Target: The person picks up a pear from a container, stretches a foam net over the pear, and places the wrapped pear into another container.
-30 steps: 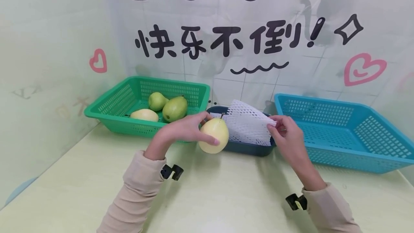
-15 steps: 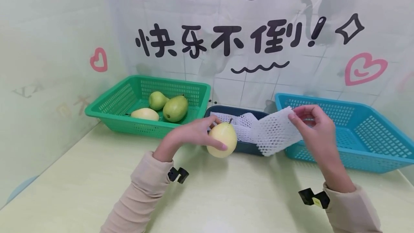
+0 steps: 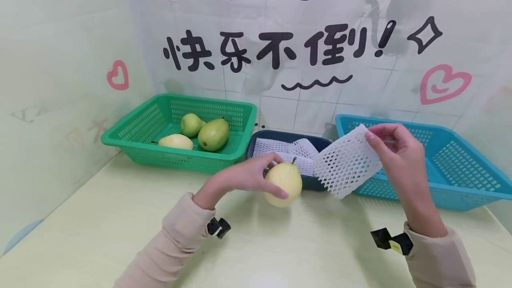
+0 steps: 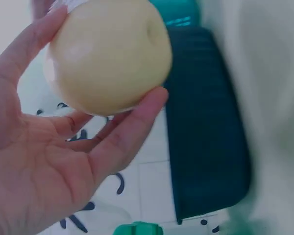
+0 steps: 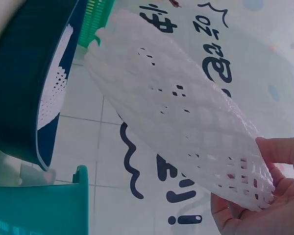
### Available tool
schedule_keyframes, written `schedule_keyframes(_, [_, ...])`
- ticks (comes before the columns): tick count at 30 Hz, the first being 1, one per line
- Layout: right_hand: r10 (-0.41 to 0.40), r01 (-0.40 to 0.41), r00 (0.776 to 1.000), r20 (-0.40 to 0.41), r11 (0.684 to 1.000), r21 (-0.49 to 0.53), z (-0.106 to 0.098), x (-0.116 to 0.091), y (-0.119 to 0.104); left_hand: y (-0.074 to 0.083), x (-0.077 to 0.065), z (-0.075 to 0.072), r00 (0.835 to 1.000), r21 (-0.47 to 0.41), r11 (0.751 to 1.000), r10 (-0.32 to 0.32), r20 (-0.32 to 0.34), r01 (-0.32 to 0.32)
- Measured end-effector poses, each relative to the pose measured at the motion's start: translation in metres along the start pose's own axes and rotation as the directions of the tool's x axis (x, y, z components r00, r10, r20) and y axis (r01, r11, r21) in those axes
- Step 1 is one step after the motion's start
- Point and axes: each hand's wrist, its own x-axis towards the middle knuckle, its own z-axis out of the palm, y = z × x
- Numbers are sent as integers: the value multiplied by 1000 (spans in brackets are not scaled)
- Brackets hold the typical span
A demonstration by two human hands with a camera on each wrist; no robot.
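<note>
My left hand grips a pale yellow pear, stem up, just in front of a dark blue tray. In the left wrist view the thumb and fingers curl round the pear. White foam net sleeves lie in that tray. Between thumb and fingers my right hand pinches one end of another foam net sleeve, which hangs down to the left toward the pear without touching it. The right wrist view shows this sleeve lying flattened, with the right hand at its end.
A green basket at the left holds two green pears and a pale yellow one. To the right stands a blue basket, partly behind the right hand. A printed sheet covers the wall behind.
My right hand has pulled the foam sleeve out of the dark tray, rightward and up. The left hand has carried the pear slightly right and nearer.
</note>
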Motion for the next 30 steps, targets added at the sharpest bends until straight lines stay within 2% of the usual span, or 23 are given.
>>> schedule_keyframes(4, [-13,13,1000,2,1000,11,0,-2,-3,-9,-2,16,999,-28,999,41,14,-41])
schedule_keyframes(8, [-38,38,999,2,998,40,2,-6,-6,-19,-3,29,997,-42,996,78,0,-78])
schedule_keyframes(14, [-91,90,996,1,992,87,6,-9,-12,-28,-2,39,997,-38,996,81,-15,-81])
schedule_keyframes(25, [-197,195,978,61,980,48,16,-16,-24,-34,-1,45,995,-75,997,41,86,-34])
schedule_keyframes(30, [-228,224,970,84,973,47,18,-19,-27,-37,1,47,985,-169,985,43,165,-14])
